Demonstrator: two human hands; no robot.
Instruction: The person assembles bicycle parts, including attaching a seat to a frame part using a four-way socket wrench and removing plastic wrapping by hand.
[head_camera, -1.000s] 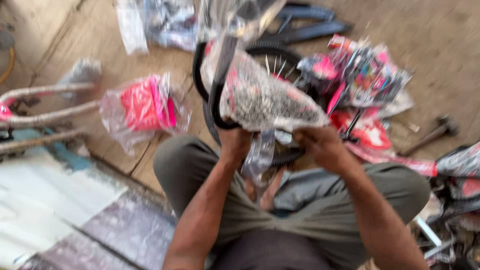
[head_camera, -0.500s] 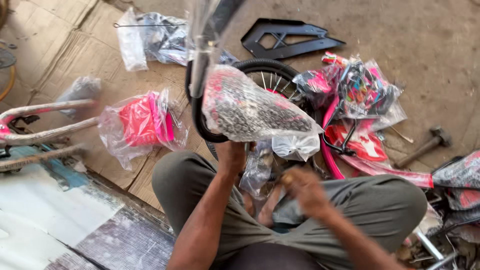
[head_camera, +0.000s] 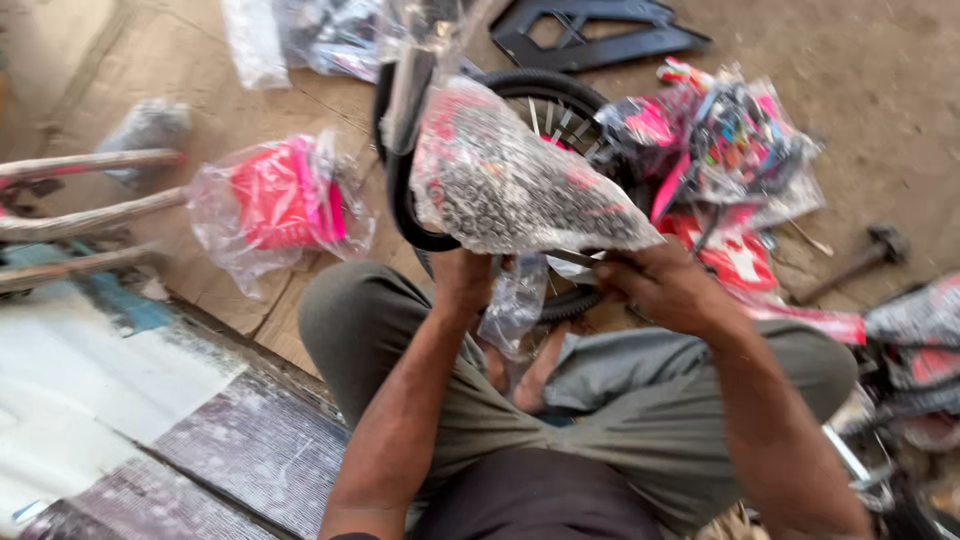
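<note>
A single head-worn camera looks steeply down from close above the seated person's lap. Both forearms rise from the bottom edge toward a plastic-wrapped bicycle wheel (head_camera: 500, 170) on the dirt floor (head_camera: 880, 60).

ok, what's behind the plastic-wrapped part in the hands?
Behind the wrapped part a black tyre and spoked wheel show at its edges. The left hand and right hand grip its lower edge. The hub is covered.
</note>
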